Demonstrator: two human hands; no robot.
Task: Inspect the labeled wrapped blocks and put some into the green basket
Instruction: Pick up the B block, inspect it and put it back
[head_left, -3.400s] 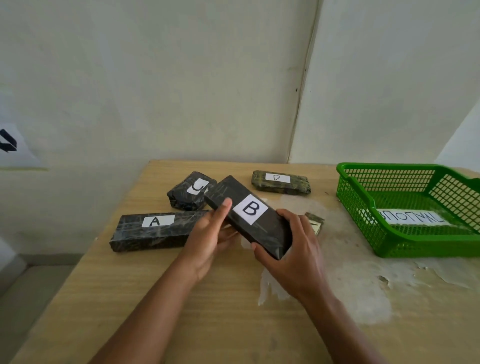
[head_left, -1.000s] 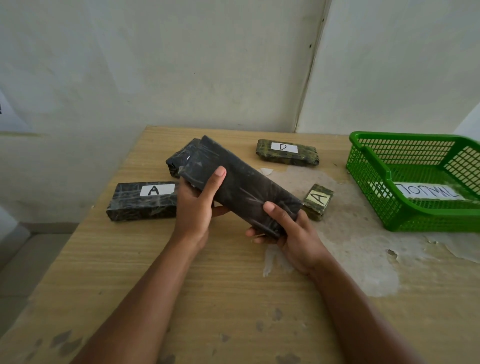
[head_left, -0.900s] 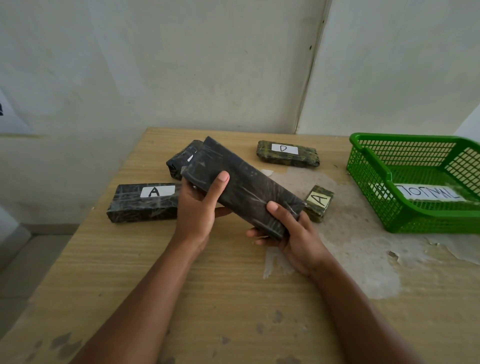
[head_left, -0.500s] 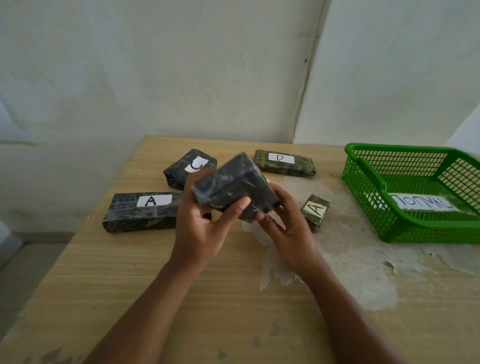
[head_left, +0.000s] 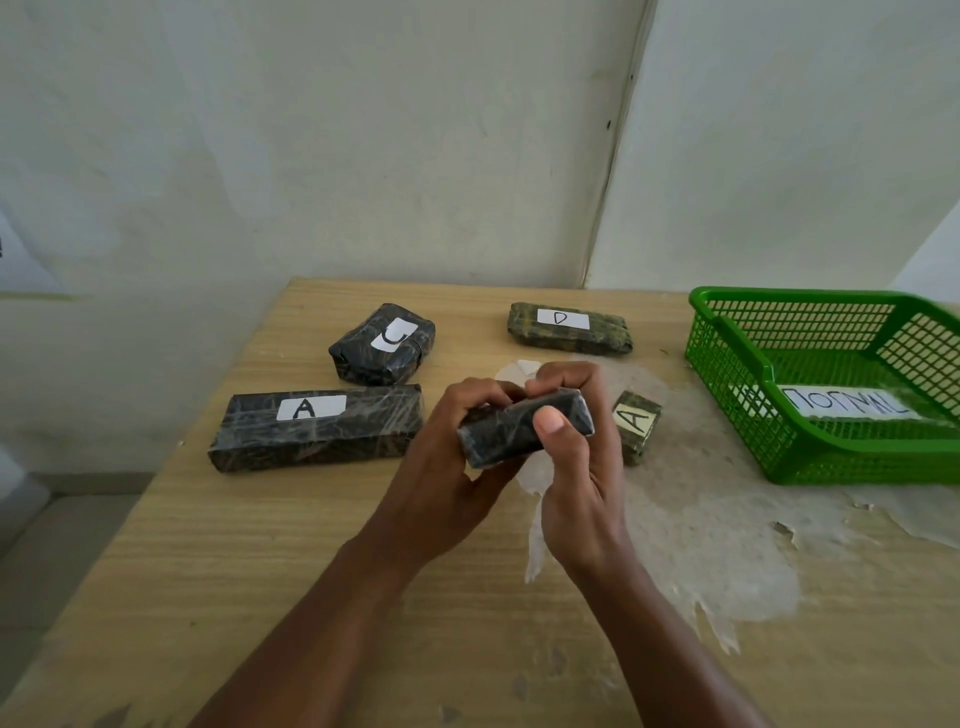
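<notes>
Both hands hold the long dark wrapped block (head_left: 511, 435) end-on toward me above the table's middle, so only its short end face shows and its B label is hidden. My left hand (head_left: 447, 467) grips it from the left and below. My right hand (head_left: 576, 467) wraps it from the right, thumb pressed on the end face. The green basket (head_left: 779, 447) stands at the right with only a paper label lying in it.
On the wooden table (head_left: 234, 545) lie a long block labeled A (head_left: 317, 434), a block labeled C (head_left: 382, 344), a block labeled D (head_left: 569, 328) and a small block labeled A (head_left: 638, 423). Peeled, whitish surface patches spread right of centre. Walls stand close behind.
The block has been turned from lying crosswise with its blank side up to pointing its short end at me. Both hands regripped it nearer together.
</notes>
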